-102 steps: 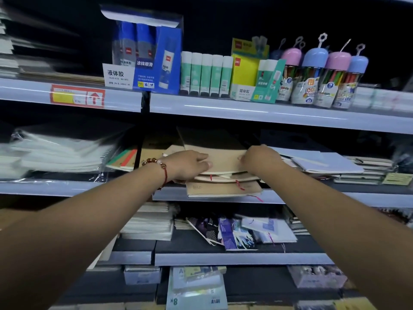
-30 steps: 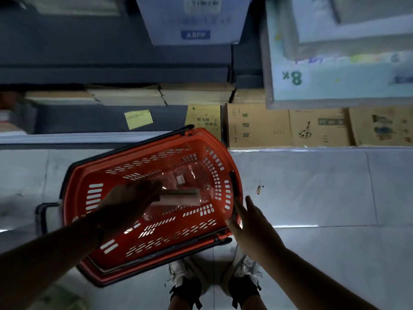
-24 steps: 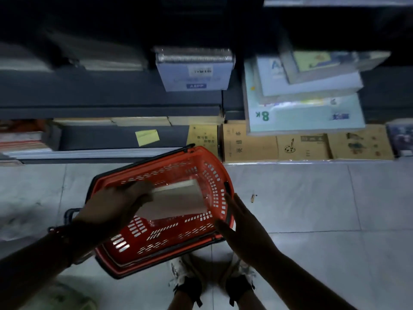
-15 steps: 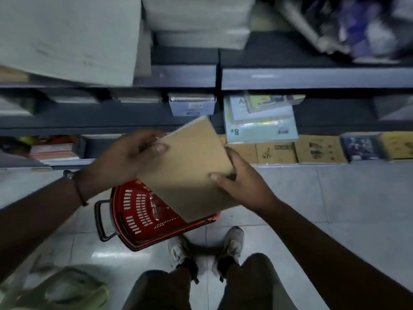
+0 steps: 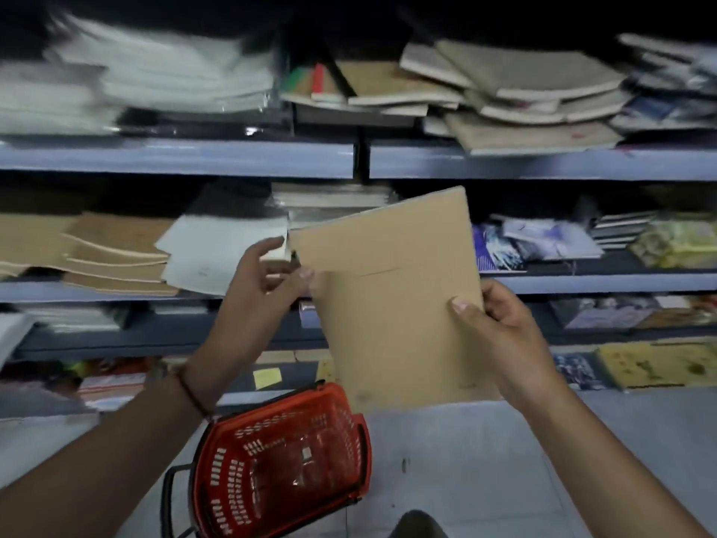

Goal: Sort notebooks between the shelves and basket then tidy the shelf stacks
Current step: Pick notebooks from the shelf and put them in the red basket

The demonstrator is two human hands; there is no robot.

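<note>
Both hands are clamped on a flat brown kraft notebook (image 5: pixel 392 300), held up in front of the shelves (image 5: pixel 543 163): the right hand (image 5: pixel 500 335) pinches its right edge, the left hand (image 5: pixel 260 289) its left edge. Below, a perforated red plastic basket (image 5: pixel 279 460) sits on the floor. Matte brown notebooks (image 5: pixel 516 95) lie askew above.

Your single head camera looks forward and slightly down, close to the shelves (image 5: pixel 543 163), with the floor (image 5: pixel 485 460) along the lower frame edge.
</note>
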